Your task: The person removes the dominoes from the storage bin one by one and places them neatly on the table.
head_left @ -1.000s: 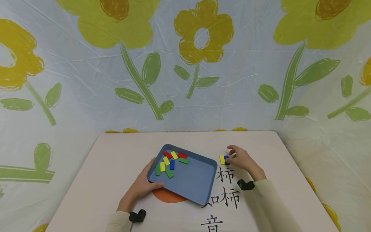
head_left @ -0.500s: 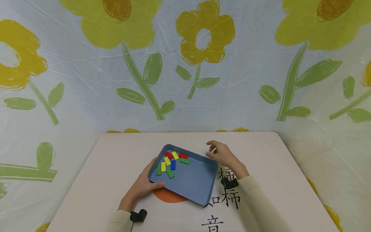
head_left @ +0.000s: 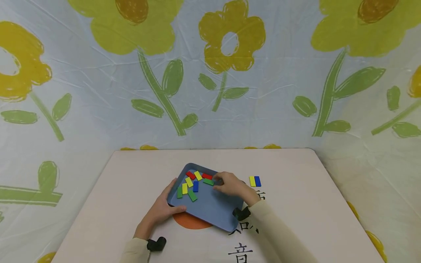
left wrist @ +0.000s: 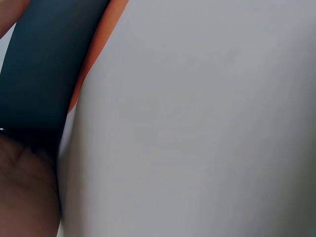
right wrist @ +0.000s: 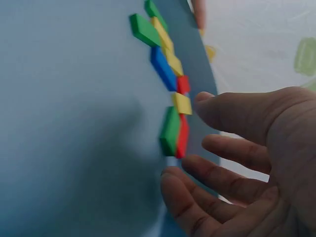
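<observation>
My left hand [head_left: 160, 209] grips the left corner of a blue-grey tray [head_left: 213, 206], its thumb over the near rim. The left wrist view catches only the tray's dark outer side [left wrist: 49, 59] and part of that hand [left wrist: 24, 192]. Over the tray's far right part, my right hand [head_left: 231, 185] has its fingers parted and loosely bent, with nothing between them. Nearest to it lie a green block [right wrist: 170, 131] and a red block [right wrist: 182, 138], side by side. Several other red, yellow, green and blue blocks [head_left: 195, 186] are in the tray's left half.
On the table right of the tray, a yellow block [head_left: 252, 181] and a blue block [head_left: 258, 181] lie edge to edge. The table top [head_left: 296, 219] bears black characters [head_left: 241, 254] and an orange shape [head_left: 190, 222]. A flowered cloth [head_left: 263, 109] hangs behind.
My right hand has left the blue block beside the yellow one on the table and moved left over the tray. The left hand and tray have stayed put.
</observation>
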The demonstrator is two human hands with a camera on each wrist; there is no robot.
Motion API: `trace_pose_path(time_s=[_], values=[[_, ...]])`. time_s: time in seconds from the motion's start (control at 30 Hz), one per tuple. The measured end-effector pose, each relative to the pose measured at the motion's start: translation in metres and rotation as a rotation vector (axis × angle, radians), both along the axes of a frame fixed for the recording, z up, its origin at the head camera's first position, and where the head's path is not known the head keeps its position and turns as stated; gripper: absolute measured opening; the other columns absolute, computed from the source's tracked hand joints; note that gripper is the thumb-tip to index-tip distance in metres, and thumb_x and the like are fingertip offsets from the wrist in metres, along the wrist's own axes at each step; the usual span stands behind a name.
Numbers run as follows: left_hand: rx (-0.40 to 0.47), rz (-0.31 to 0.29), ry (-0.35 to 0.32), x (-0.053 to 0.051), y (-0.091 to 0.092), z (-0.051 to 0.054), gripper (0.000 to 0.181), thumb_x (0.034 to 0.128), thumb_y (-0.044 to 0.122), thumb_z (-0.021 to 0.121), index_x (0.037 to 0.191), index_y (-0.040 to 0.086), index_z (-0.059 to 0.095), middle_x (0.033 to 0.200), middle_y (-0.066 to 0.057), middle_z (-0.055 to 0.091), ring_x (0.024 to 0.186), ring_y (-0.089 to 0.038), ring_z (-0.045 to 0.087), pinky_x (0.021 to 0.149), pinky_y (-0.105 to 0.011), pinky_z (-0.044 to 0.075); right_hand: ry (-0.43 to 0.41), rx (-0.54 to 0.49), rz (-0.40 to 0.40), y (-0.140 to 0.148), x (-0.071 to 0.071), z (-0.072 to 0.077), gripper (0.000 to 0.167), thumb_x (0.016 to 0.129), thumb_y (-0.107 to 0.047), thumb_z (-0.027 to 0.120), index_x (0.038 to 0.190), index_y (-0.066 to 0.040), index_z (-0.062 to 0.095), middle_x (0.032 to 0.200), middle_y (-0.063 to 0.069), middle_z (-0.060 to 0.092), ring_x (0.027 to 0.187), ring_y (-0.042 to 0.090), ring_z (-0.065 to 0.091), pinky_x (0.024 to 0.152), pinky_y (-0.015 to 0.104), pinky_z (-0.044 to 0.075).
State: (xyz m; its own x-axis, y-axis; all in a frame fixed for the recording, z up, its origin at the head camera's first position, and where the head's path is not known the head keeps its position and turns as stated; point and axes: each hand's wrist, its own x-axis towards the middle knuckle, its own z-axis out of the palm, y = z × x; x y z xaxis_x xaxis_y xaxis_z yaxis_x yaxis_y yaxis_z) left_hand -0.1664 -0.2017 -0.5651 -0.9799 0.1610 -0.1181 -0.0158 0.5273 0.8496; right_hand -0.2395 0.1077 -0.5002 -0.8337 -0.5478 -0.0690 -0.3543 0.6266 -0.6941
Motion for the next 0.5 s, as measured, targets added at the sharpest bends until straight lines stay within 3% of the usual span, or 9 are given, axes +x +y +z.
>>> trace_pose_path(time_s=[0.17,0.33,0.5], values=[[0.01,-0.011,0.001,-0.001,0.0,0.002,0.114,0.0774,0.045,0.088,0.166,0.029,0.019,0.17,-0.009,0.025,0.154,-0.037,0.028,0.122,-0.068,0.025,-0.03,0.047,0.005,-0.006,-0.002,-0.014,0.039,0.096,-0.018,0.073,0.128,0.004,0.067,0.119,0.014,0.071,0.1,0.022,0.065,0.086,0.04,0.059],[0.026,-0.009,0.035,-0.001,0.003,0.005,0.117,0.0751,0.042,0.09,0.166,0.023,0.019,0.171,-0.01,0.023,0.155,-0.038,0.025,0.122,-0.068,0.023,-0.06,0.051,-0.02,-0.007,-0.005,-0.02,0.039,0.097,-0.02,0.072,0.128,0.003,0.067,0.097,0.006,0.068,0.078,0.014,0.057,0.065,0.028,0.05],[0.039,-0.001,0.056,-0.002,0.005,0.006,0.12,0.0729,0.041,0.091,0.166,0.021,0.019,0.171,-0.01,0.023,0.155,-0.038,0.024,0.122,-0.069,0.022,-0.071,0.038,-0.031,-0.009,-0.005,-0.019,0.035,0.098,-0.018,0.071,0.125,0.004,0.068,0.081,0.001,0.059,0.066,0.012,0.051,0.056,0.024,0.039]])
